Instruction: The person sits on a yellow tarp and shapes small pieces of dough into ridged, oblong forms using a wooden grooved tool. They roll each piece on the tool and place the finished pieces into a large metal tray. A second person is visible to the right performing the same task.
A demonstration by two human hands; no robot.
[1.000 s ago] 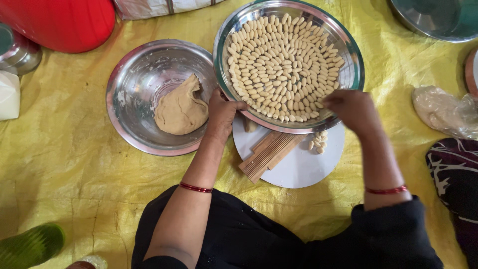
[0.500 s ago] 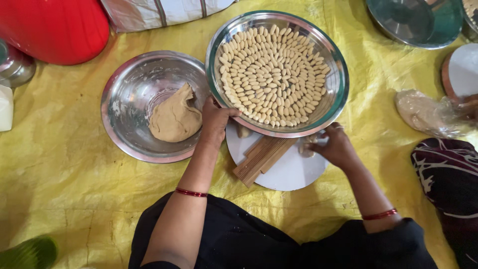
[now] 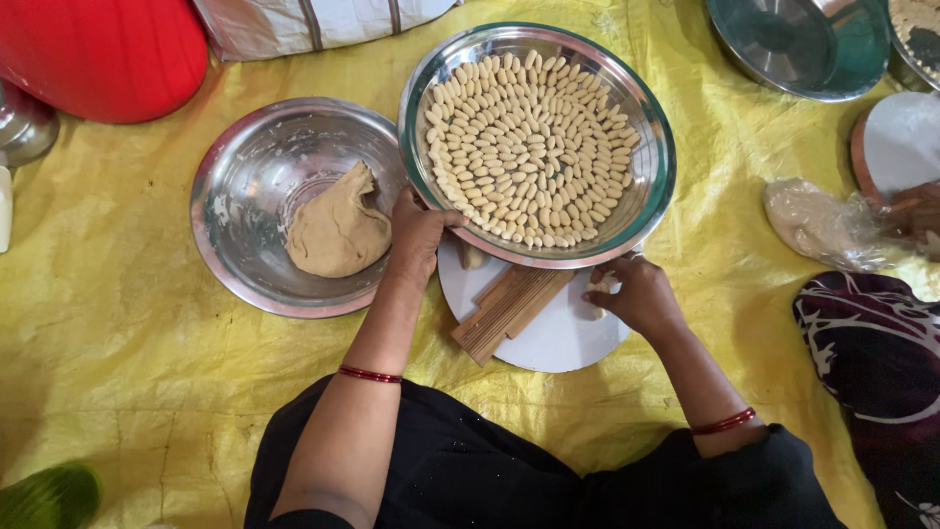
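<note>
A round steel tray (image 3: pixel 654 186) filled with several small shaped dough pieces (image 3: pixel 529 147) in rings rests partly over a white round board (image 3: pixel 560 338). My left hand (image 3: pixel 419 233) grips the tray's near-left rim. My right hand (image 3: pixel 636 294) rests on the board under the tray's near edge, fingers pinched around a small dough piece. A ridged wooden block (image 3: pixel 509 309) lies on the board between my hands. To the left, a steel bowl (image 3: pixel 245 196) holds a lump of brown dough (image 3: pixel 336 230).
Everything sits on a yellow sheet (image 3: pixel 117 343). A red container (image 3: pixel 98 49) stands at the top left, a steel lid (image 3: pixel 783 44) at the top right. At the right edge are a plastic-wrapped lump (image 3: pixel 822 223), another white board (image 3: pixel 901 142) and another person's hand (image 3: pixel 916 211).
My right hand left the tray's right rim and came down onto the white board. My left hand stays on the tray's rim.
</note>
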